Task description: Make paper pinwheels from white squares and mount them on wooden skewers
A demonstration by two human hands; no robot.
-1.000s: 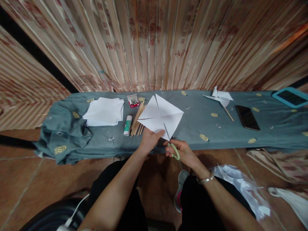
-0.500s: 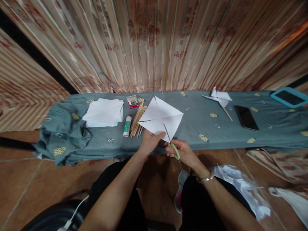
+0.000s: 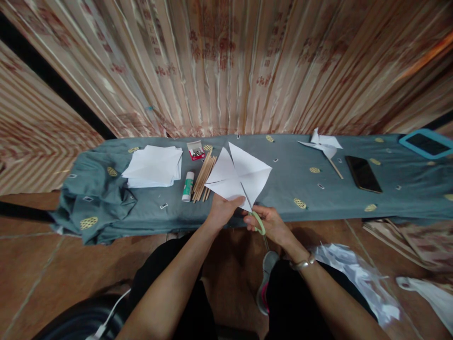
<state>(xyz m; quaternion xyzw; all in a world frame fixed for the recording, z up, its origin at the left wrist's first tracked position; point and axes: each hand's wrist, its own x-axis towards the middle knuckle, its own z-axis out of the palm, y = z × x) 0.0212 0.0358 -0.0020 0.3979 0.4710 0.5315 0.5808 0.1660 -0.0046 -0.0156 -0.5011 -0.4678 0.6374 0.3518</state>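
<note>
The white paper square (image 3: 253, 167) is sitting in our left hand (image 3: 221, 208), over the near part of the worktop (image 3: 283, 200), with one corner pointing at us. Our left thumb is pressing on top and the other fingers are hiding underneath, so we are pinching the paper. Our right hand (image 3: 271, 222) is holding the scissors (image 3: 261, 225) by their green handles, just beside that near corner. The blades are hardly showing, so we are not able to tell how wide they are standing.

Slits are running in from the top, left and near corners. At the right corner we are seeing a fold line but no slit. So we seem to be doing the snipping step, with the near slit being worked on. We are not able to tell whether any slits are meeting in the middle.

For the next move, we are thinking the scissors need to be coming out gently, and the uncut corner needs to be facing them. A slow, straight snip is looking best, because cutting too far could be making a piece fall off.

Thin sticks (image 3: 205, 175) are lying beside a glue stick (image 3: 188, 186) on the left. A paper pinwheel (image 3: 330, 150) is lying well apart, on the right.
</note>
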